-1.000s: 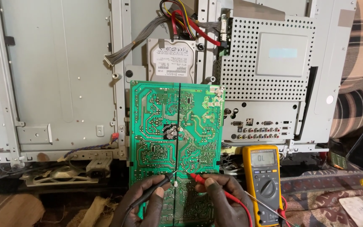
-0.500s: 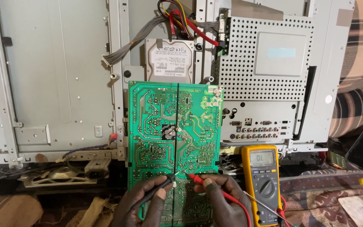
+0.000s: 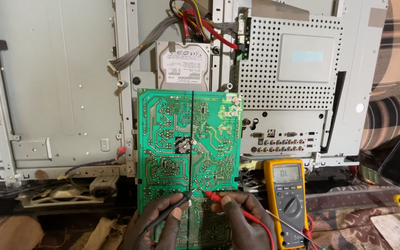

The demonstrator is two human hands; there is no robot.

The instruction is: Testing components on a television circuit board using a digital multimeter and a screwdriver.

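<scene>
Left hand [image 3: 156, 227]: lower edge of view, grip closed on the black probe [image 3: 174, 208]; probe slants up to the right, tip on the solder side of the board.
Right hand [image 3: 241, 222]: lower edge of view, grip closed on the red probe [image 3: 214, 196]; probe points left, tip on the board just beside the black probe's tip.
Circuit board [image 3: 190, 157]: green, solder side facing the camera, propped upright in the middle of the view; its lower part lies behind both hands. A dark line runs down its centre.
Multimeter [image 3: 287, 199]: yellow case, dark dial, lit display; stands just right of the board, near the right hand.
Red lead [image 3: 260, 222]: runs from the red probe down past the right hand.
Chassis [image 3: 61, 83]: grey metal back panel, behind the board, filling the upper view.
Hard drive [image 3: 184, 65]: silver, mounted on the chassis directly above the board.
Perforated shield [image 3: 285, 60]: metal cover, upper right of the board.
Connector panel [image 3: 281, 136]: row of sockets, below the shield, above the multimeter.
Wire bundle [image 3: 200, 23]: grey, red and yellow leads, top centre above the drive.
</scene>
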